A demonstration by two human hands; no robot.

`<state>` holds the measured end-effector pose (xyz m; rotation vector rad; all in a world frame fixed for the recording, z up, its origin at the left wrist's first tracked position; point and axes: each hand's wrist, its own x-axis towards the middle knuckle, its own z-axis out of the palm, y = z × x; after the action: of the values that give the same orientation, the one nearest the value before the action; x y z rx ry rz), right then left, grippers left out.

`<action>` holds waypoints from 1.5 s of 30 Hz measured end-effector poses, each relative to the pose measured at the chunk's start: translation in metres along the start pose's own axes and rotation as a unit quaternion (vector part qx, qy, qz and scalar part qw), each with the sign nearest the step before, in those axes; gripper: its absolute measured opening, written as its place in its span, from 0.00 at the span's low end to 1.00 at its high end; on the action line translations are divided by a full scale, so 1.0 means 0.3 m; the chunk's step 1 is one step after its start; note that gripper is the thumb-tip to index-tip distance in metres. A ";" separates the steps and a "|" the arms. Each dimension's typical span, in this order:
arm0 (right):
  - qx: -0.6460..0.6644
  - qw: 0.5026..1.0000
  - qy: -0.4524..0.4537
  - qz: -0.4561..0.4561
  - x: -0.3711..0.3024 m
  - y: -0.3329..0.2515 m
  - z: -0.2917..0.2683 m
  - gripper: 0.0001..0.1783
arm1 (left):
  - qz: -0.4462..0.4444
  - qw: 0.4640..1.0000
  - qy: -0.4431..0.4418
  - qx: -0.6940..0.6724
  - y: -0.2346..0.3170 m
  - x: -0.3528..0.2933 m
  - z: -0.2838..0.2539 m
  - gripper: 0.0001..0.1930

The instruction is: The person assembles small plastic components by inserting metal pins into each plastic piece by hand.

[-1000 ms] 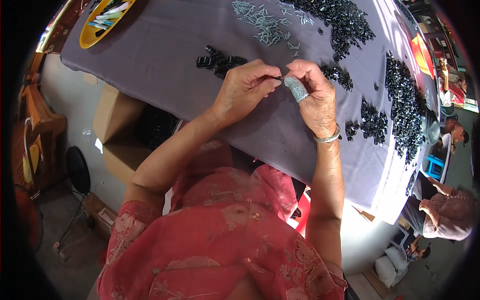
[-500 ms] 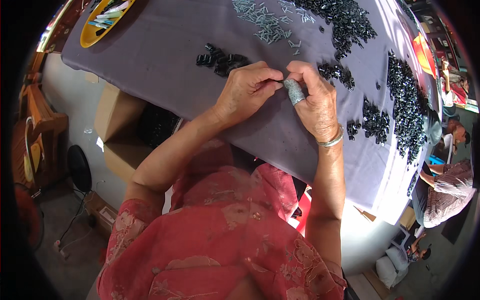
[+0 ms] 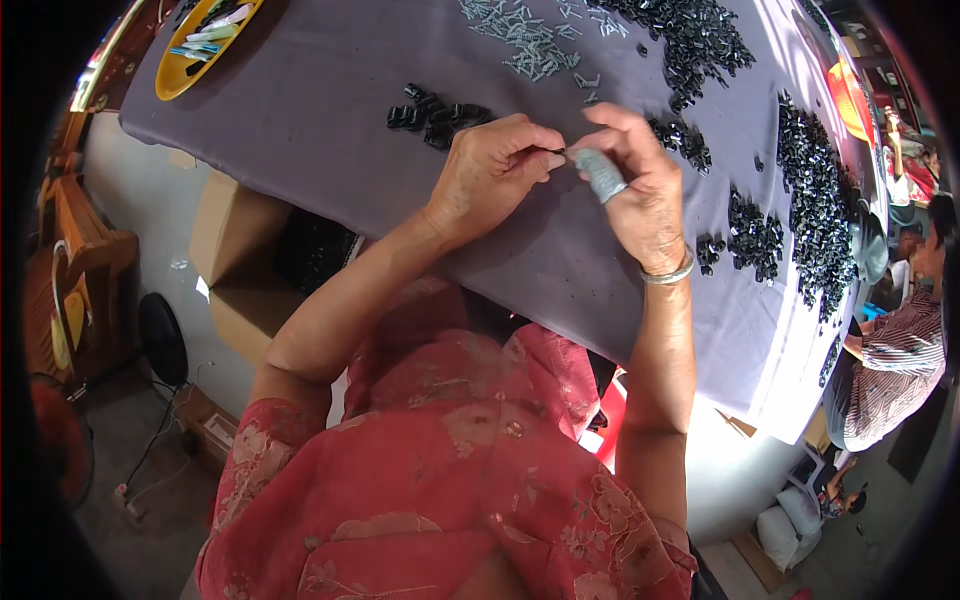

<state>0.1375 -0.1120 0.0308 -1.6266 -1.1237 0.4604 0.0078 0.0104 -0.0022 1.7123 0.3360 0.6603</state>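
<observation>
Over the near part of the cloth-covered table, my left hand point(image 3: 492, 172) pinches a tiny dark piece point(image 3: 560, 151) between thumb and forefinger. Its exact kind is mostly hidden by the fingertips. My right hand point(image 3: 643, 185) is just to the right, thumb close to that piece, forefinger lifted apart and the other fingers loosely curled. Grey tape point(image 3: 602, 176) wraps the right thumb. Beyond the left hand lies a small cluster of black plastic parts point(image 3: 436, 117). Farther off, thin grey pins point(image 3: 530, 45) are spread in a loose heap.
Heaps of small black parts point(image 3: 815, 200) cover the table's right side. A yellow dish point(image 3: 172, 83) with pens or tools stands at the far left. Below the left edge sits an open cardboard box point(image 3: 228, 225) containing black parts. Other people sit at the far right.
My right forefinger and thumb have drawn apart, and the hand has shifted slightly right. The left hand keeps its pinch almost in place. At the far right, a person in stripes has moved.
</observation>
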 end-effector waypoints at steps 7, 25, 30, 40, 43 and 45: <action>0.036 0.999 0.021 0.030 -0.004 0.017 -0.017 0.07 | -0.013 0.999 -0.002 -0.049 0.000 -0.001 0.001 0.06; -0.017 0.999 0.041 -0.005 -0.006 0.012 0.057 0.03 | -0.011 1.000 -0.019 0.000 0.002 -0.002 0.000 0.06; 0.008 0.996 0.080 -0.029 0.000 0.059 0.015 0.05 | -0.058 0.998 -0.012 -0.030 0.016 0.002 0.007 0.06; -0.352 0.928 0.115 -0.034 0.007 0.140 -0.244 0.15 | -0.026 0.999 -0.020 -0.032 0.015 0.003 0.001 0.06; -0.338 0.939 0.065 0.004 -0.011 0.110 -0.268 0.14 | -0.025 0.999 -0.018 -0.042 0.016 0.001 0.004 0.05; -0.261 0.959 0.105 0.040 -0.025 0.117 -0.264 0.12 | -0.029 0.998 -0.019 -0.044 0.021 0.001 0.001 0.05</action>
<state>0.2092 -0.1609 0.0268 -2.1273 -1.0744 0.0297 0.0074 0.0088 0.0038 1.6230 0.3248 0.5905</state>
